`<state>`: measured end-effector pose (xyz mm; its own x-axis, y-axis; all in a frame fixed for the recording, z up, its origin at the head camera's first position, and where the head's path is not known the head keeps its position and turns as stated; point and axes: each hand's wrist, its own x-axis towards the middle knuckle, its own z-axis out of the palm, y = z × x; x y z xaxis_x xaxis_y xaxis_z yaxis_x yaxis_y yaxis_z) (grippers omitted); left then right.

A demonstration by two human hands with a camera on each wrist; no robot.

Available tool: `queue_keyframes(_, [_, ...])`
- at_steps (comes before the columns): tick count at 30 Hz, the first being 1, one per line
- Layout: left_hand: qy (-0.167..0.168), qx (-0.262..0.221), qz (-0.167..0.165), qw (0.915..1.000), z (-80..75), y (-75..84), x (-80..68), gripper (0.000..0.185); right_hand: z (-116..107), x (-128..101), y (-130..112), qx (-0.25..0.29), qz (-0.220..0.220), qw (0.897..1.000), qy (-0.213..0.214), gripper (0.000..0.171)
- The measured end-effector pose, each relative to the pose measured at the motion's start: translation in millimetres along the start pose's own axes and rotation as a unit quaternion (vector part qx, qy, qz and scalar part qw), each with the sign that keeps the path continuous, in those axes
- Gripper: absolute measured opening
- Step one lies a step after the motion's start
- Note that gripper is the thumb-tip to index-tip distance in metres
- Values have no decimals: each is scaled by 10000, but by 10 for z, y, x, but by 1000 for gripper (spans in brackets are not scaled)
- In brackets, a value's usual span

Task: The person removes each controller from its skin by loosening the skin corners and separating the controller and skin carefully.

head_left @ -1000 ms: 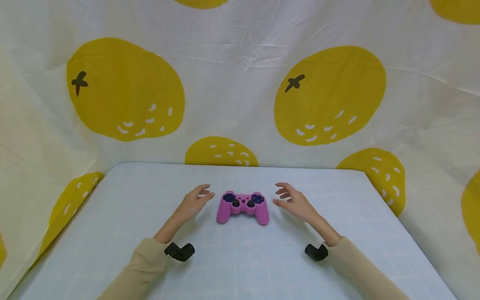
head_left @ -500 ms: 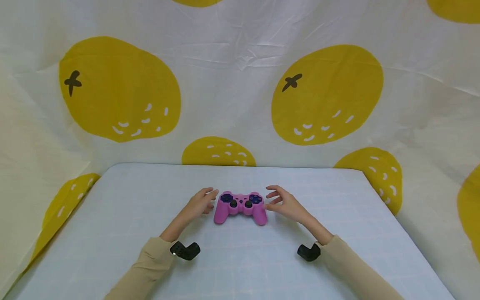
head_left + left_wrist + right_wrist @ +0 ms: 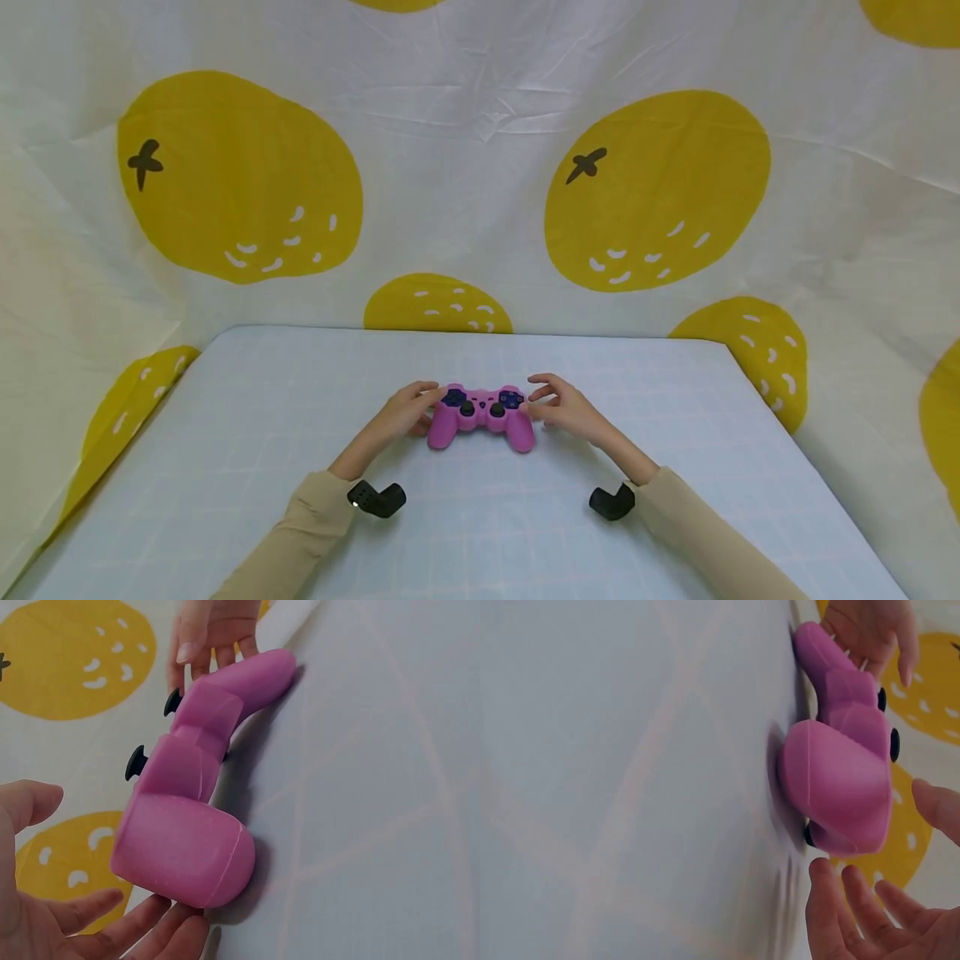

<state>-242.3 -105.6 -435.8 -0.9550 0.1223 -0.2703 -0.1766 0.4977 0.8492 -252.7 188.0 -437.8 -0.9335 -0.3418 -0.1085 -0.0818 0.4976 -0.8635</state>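
Pink controller (image 3: 481,414) is flanked on the worktop (image 3: 225,467) by left hand (image 3: 405,410) and right hand (image 3: 564,408); fingers spread, nothing gripped. Grasp and lift not yet made.

Staged recording corner: lemon-print cloth backdrop (image 3: 480,167) behind a pale gridded table (image 3: 247,467).
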Motion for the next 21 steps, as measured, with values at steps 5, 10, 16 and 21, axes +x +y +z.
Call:
queue_keyframes(5, [-44, -69, 60, 9999, 2, -23, 36, 58, 6, 0, -56, 15, 1, 10000, -46, 63])
queue_keyframes(10, [-112, -151, 58, 9998, -4, -48, 87, 60, 29, 41, -95, -31, 213, 9998, 51, 60])
queue_keyframes(16, [-126, -343, -21, 9993, -4, -98, 153, 53, 48, 117, -69, 46, 512, 9985, 178, 56])
queue_keyframes(21, [-157, -460, -64, 9988, -6, -133, 193, 48, 52, 155, -51, 192, 583, 9981, 101, 53])
